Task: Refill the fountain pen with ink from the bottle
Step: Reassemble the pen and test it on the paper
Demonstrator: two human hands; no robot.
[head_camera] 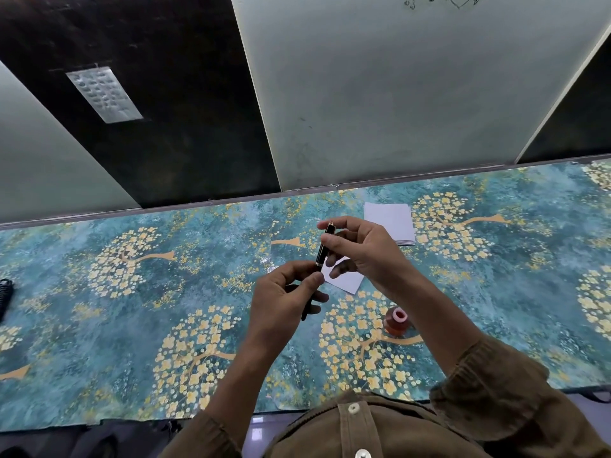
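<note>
I hold the pen (324, 246) raised between both hands, my left hand (284, 294) pinching its lower half, my right hand (358, 249) its top. The bottle (398, 322) stands open below my right wrist. I should twist gently, keeping the pen straight.

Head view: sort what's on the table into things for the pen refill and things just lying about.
For the job:
- fountain pen, held in both hands, left hand and right hand
- ink bottle, open, on the table

Lying about:
- folded white paper
- white sheet under the hands
- black object at the left edge
</note>
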